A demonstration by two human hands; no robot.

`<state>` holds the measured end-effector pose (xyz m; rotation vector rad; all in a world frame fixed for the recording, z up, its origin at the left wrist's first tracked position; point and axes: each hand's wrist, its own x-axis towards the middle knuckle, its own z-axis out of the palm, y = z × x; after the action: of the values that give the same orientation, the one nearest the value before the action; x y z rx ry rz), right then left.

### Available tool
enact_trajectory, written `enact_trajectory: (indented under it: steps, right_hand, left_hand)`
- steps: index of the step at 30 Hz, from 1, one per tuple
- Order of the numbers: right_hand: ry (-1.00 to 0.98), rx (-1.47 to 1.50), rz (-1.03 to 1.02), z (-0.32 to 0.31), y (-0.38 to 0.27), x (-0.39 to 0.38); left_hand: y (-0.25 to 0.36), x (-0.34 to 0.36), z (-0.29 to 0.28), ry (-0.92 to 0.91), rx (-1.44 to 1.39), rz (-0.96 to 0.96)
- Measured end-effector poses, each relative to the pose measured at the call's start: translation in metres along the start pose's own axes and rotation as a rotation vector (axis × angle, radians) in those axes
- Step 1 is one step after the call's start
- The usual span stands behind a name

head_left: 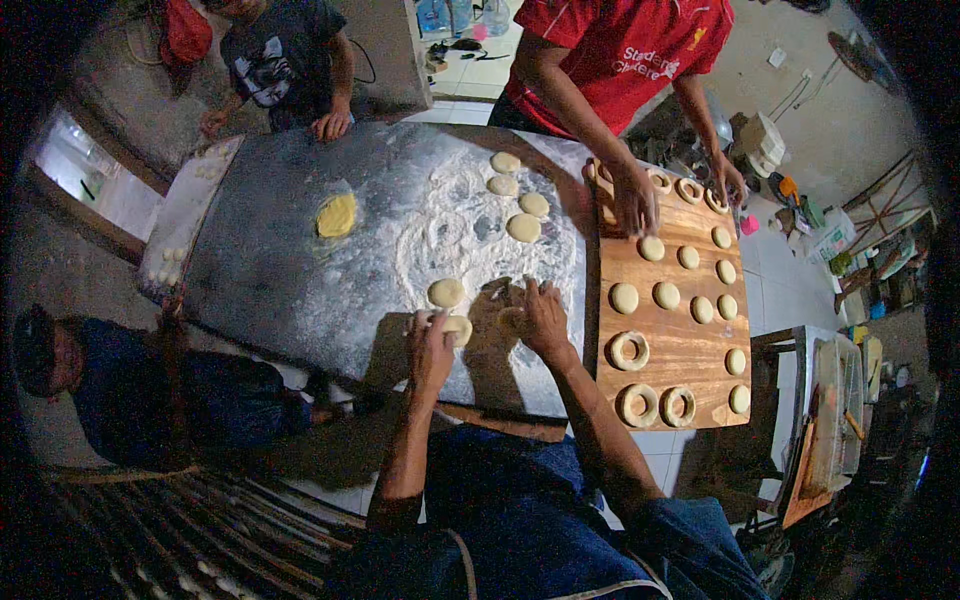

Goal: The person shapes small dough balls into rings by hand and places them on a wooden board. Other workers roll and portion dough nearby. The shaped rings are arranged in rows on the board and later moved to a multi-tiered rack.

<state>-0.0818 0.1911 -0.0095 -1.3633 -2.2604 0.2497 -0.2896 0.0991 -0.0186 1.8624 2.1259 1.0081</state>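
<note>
My left hand [431,348] grips a flat round of dough [458,331] by its left side, low over the floured table. Just beyond it lies another dough round [446,293]. My right hand [545,318] is a little to the right, fingers bent downward over the tabletop. Beside its thumb is a small roundish shape [511,318] in shadow; whether the fingers hold it is unclear. Farther off, several dough rounds [523,228] form a loose column on the flour.
A wooden board [700,345] at the right carries dough rounds and rings. Across the table, a person in a red shirt [620,60] reaches over that board. A yellow dough lump [336,215] lies left on the dark table [270,260]. Another person [285,70] stands at the far left.
</note>
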Motion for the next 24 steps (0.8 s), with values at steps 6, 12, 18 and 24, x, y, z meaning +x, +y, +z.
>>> enact_trajectory:
  steps: [6,12,18,24]
  right_hand:
    - [-0.185,0.515,0.226,-0.013,-0.038,-0.034]
    - [-0.203,1.071,0.445,-0.025,-0.063,-0.038]
    - [-0.027,1.025,0.469,-0.024,-0.06,-0.043]
    - [-0.05,1.199,0.409,-0.038,-0.069,-0.04]
  left_hand:
    - [-0.009,0.023,0.002,-0.613,-0.253,-0.217]
    - [0.03,0.013,-0.015,-0.4,-0.93,-0.351]
    - [0.045,0.009,-0.011,-0.382,-0.728,-0.277]
    - [0.068,0.013,-0.013,-0.334,-1.098,-0.462]
